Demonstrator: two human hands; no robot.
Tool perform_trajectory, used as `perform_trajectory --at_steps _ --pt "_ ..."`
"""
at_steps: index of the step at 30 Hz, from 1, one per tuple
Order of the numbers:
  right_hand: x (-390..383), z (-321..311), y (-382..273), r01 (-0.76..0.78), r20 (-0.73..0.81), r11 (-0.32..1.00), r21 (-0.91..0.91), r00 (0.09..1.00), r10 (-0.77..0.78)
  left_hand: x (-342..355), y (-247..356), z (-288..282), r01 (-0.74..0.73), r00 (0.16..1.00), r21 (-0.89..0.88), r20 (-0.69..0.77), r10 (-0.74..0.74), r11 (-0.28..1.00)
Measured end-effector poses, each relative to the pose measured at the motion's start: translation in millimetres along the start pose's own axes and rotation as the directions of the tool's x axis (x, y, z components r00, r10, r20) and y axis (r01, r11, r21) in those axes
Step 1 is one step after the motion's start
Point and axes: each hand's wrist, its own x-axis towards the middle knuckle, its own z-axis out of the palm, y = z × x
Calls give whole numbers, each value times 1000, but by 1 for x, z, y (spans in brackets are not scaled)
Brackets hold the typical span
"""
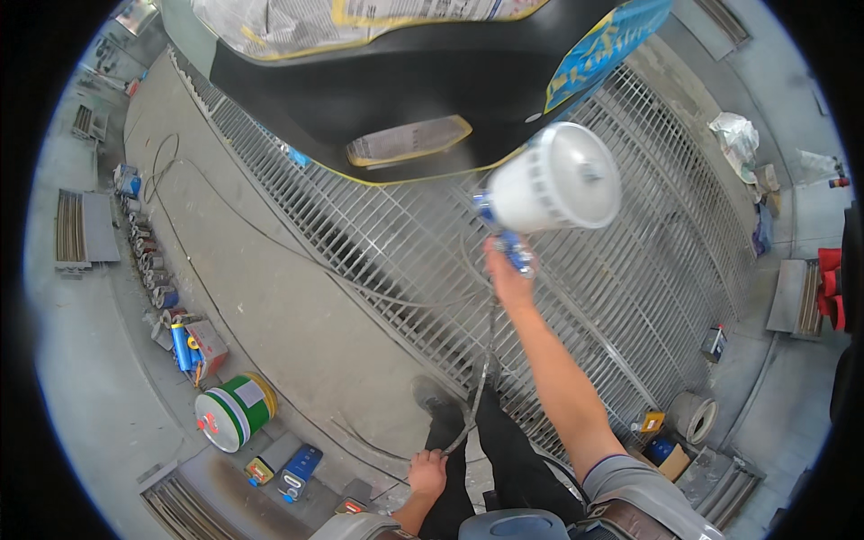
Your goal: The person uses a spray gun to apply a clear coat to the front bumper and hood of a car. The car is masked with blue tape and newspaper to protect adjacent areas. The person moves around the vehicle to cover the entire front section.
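My right hand [511,277], arm stretched forward, is closed around the handle of a spray gun [516,250] with a blue body and a large white cup [526,191]. The gun is beside the lower edge of a dark grey car bumper [306,94]. Masking paper [409,139] edged with yellow tape covers an opening in the bumper. From the gun a hose [491,337] runs down past my legs, and my left hand [427,472] is closed on it low in front of me.
Metal floor grating [621,252] lies under the bumper, beside a concrete strip [261,306] crossed by loose hose. A green-and-white bucket [236,412], a blue can [300,470] and several tins [148,252] line the left side. A roll [693,416] and a small can [714,343] stand at right.
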Motion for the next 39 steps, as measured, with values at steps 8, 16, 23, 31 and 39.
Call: perform_trajectory --at_steps 8,16,23,31,39 --pt "29 -115 -62 -24 -422 997 -71 907 -8 5 -8 -98 -182 960 -58 -226 165 982" --pt "-25 32 -105 165 -49 976 -143 984 -174 -14 -37 -251 -404 854 34 -343 390 914" --pt "-48 198 -178 62 293 992 -108 956 -28 -12 -89 -357 -483 815 1 -366 450 875" --pt "-25 188 -263 -42 207 998 40 978 33 1 -137 -428 -605 768 -17 -278 578 796" --pt "13 7 -340 28 -322 989 -143 944 -74 19 -106 -469 -708 692 -51 -253 676 704"
